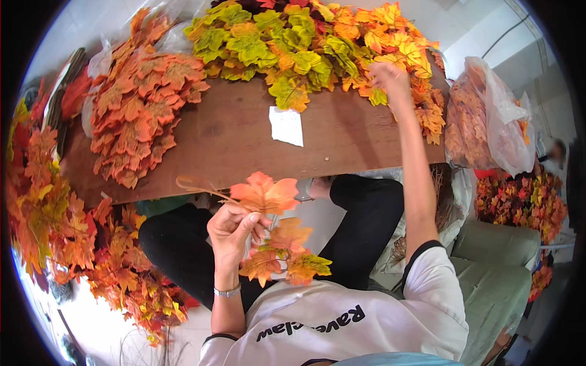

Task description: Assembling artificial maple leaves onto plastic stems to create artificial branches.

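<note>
My left hand (235,229) is closed on an artificial leaf sprig, pinching its thin brown stem above my lap. One orange leaf (265,192) stands above the fingers, and smaller orange and yellow-green leaves (287,256) hang below them. My right arm stretches to the far right of the brown table (232,134). There my right hand (389,82) is at the edge of a pile of yellow-orange artificial leaves (403,46); motion blurs its fingers, so their grip is unclear. Beside that pile lie green-yellow leaves (250,39).
A stack of rust-orange leaves (137,107) covers the table's left part. A white paper piece (285,126) lies mid-table. At the right stands a clear plastic bag (488,119) of leaves. Leaf garlands (116,268) hang at the left, and a green armchair (488,287) is at my right.
</note>
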The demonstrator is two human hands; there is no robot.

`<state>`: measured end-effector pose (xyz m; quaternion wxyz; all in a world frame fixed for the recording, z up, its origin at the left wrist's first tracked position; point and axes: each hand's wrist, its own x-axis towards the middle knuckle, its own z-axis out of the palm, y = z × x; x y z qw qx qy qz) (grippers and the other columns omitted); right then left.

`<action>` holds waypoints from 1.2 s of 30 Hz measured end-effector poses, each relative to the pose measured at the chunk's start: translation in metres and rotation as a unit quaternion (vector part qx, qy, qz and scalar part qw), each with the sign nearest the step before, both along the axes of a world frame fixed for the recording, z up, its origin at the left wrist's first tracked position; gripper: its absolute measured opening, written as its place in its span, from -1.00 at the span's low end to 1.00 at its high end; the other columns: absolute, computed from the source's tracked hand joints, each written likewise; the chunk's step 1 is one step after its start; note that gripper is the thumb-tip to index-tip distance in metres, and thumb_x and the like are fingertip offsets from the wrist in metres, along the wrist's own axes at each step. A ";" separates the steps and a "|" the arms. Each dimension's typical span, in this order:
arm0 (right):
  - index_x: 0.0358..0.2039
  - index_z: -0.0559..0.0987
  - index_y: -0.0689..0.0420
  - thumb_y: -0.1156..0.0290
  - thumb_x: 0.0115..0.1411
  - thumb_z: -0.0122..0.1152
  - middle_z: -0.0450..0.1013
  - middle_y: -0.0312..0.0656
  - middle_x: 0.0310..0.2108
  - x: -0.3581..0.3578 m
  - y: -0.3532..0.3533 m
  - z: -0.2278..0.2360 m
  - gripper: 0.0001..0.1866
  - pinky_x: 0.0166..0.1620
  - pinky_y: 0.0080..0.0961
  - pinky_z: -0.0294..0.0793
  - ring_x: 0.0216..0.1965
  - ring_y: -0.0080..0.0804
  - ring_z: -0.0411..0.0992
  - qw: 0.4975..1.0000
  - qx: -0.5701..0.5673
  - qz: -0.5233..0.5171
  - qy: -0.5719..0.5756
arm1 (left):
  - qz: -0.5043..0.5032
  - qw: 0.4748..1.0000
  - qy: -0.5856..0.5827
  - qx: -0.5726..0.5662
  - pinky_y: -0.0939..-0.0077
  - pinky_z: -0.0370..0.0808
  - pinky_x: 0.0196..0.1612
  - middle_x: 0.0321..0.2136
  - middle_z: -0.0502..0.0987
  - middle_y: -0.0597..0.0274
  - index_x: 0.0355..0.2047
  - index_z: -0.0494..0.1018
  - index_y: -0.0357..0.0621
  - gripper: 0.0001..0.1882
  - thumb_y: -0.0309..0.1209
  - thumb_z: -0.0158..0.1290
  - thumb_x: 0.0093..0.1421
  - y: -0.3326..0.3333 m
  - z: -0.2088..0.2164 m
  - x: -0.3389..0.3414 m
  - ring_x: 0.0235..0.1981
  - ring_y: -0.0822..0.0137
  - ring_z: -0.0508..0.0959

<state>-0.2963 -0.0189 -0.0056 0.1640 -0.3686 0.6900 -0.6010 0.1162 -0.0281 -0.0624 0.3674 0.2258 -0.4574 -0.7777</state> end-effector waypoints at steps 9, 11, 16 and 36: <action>-0.51 0.50 0.33 0.41 -0.02 0.19 0.42 -0.19 -0.64 -0.176 0.009 0.008 -0.80 -0.63 -0.64 0.32 -0.69 -0.58 0.32 0.960 0.020 -0.273 0.052 | -0.014 0.999 -0.003 0.032 0.60 0.51 -0.52 -0.46 0.51 -0.03 -0.48 0.34 -0.31 -0.94 -0.61 0.00 0.06 -0.005 -0.003 -0.015 -0.53 0.35 0.54; -0.55 0.50 0.33 0.40 -0.05 0.23 0.42 -0.19 -0.66 -0.174 -0.002 0.001 -0.78 -0.65 -0.64 0.30 -0.71 -0.58 0.32 0.956 0.082 -0.272 0.073 | -0.021 0.999 -0.006 0.028 0.59 0.52 -0.49 -0.42 0.50 -0.05 -0.47 0.35 -0.32 -0.97 -0.63 -0.01 0.06 -0.004 -0.002 -0.015 -0.49 0.33 0.55; -0.61 0.46 0.33 0.54 -0.10 0.23 0.39 -0.18 -0.69 -0.197 -0.006 -0.012 -0.86 -0.73 -0.64 0.22 -0.75 -0.57 0.29 0.964 0.033 -0.258 -0.062 | -0.041 0.999 -0.015 0.024 0.59 0.52 -0.51 -0.49 0.52 -0.03 -0.40 0.39 -0.35 -0.93 -0.66 -0.02 0.06 -0.003 -0.005 -0.014 -0.54 0.36 0.54; -0.41 0.51 0.32 0.51 0.06 0.08 0.36 -0.15 -0.47 0.260 0.060 -0.032 -0.87 -0.48 -0.61 0.26 -0.54 -0.54 0.27 0.879 -0.133 0.238 -0.392 | -0.003 0.998 0.011 0.058 0.64 0.51 -0.54 -0.51 0.50 0.01 -0.33 0.28 -0.34 -0.87 -0.61 -0.03 0.10 0.009 -0.001 -0.019 -0.58 0.39 0.53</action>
